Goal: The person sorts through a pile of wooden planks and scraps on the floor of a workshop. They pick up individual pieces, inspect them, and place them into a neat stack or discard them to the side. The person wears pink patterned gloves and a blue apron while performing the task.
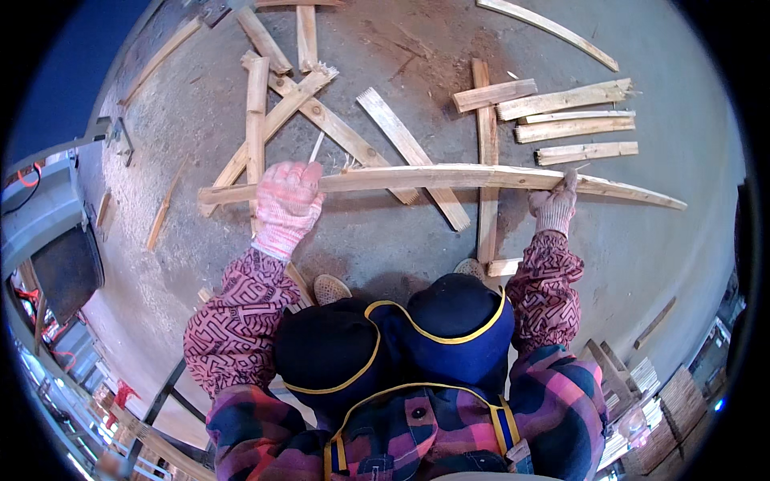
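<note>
A long, thin wooden board (pixel 417 177) lies crosswise in front of my knees, held up over the floor. Near its left end my left hand (pixel 289 200), in a pinkish knitted glove, is closed round it. My right hand (pixel 553 210), gloved alike, grips the same board toward its right end, with a finger over the top edge. Beneath the board, several loose wooden pieces cross one another, among them a pale plank (pixel 401 140) with a jagged end and an upright-lying board (pixel 487 144). The undersides of both hands are hidden.
Short wood pieces (pixel 573 127) lie side by side at the right. More strips, such as one (pixel 553 30) at the far right, are scattered on the concrete floor (pixel 674 104). A grey metal machine (pixel 44 204) stands at the left. Stacked wood (pixel 682 401) is at the lower right.
</note>
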Tool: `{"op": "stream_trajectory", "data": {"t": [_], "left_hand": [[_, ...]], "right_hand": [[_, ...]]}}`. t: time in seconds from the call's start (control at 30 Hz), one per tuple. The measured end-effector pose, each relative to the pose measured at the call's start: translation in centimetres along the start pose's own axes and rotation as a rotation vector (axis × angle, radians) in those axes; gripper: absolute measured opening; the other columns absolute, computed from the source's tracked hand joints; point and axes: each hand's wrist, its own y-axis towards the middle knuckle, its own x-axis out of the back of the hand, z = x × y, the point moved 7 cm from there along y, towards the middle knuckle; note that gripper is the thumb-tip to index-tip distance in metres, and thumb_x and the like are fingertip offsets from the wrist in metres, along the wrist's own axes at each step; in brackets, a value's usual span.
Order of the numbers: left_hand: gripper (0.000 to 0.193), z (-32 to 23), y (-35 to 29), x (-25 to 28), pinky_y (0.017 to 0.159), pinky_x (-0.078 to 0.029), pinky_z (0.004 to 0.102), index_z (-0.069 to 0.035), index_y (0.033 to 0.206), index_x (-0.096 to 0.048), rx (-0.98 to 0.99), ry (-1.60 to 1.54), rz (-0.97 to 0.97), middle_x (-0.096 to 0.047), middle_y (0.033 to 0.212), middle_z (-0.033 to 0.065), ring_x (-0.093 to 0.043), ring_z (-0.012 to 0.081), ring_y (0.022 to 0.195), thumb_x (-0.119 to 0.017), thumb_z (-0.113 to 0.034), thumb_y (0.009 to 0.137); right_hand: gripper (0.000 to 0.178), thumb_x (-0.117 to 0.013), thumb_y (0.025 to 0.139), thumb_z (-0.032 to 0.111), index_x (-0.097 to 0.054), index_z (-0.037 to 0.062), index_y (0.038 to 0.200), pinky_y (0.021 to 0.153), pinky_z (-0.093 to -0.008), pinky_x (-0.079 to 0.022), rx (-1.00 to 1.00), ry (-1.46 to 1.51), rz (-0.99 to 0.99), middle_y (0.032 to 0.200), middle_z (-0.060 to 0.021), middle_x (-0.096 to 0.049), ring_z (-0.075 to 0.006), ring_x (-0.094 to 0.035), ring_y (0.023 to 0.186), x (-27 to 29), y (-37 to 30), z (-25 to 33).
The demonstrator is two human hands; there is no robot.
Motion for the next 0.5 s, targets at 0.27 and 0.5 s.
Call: {"op": "stream_trajectory", "data": {"t": [0.27, 0.5], "left_hand": [[0.034, -2.2, -0.7, -5.4, 0.082, -0.052, 0.0434, -0.011, 0.106, -0.063, 0.221, 0.042, 0.841, -0.068, 0.104, 0.0134, -0.066, 0.0302, 0.099, -0.064, -0.035, 0.082], [0.037, -6.0, -1.6, -5.6, 0.080, -0.054, 0.0429, -0.009, 0.104, -0.061, 0.196, 0.112, 0.879, -0.069, 0.098, 0.0157, -0.068, 0.0323, 0.093, -0.065, -0.039, 0.084]], "right_hand": [[0.057, -0.075, 0.082, 0.036, -0.060, -0.0052, 0.118, 0.090, -0.0341, -0.045, -0.692, 1.700, -0.250, 0.110, -0.0141, -0.062, -0.0248, -0.057, 0.097, -0.1, -5.6, 3.1], [0.069, -0.080, 0.070, 0.034, -0.053, -0.0060, 0.119, 0.081, -0.0414, -0.051, -0.833, 1.058, -0.243, 0.108, -0.0241, -0.064, -0.0356, -0.066, 0.093, -0.5, -6.4, 3.5]]}}
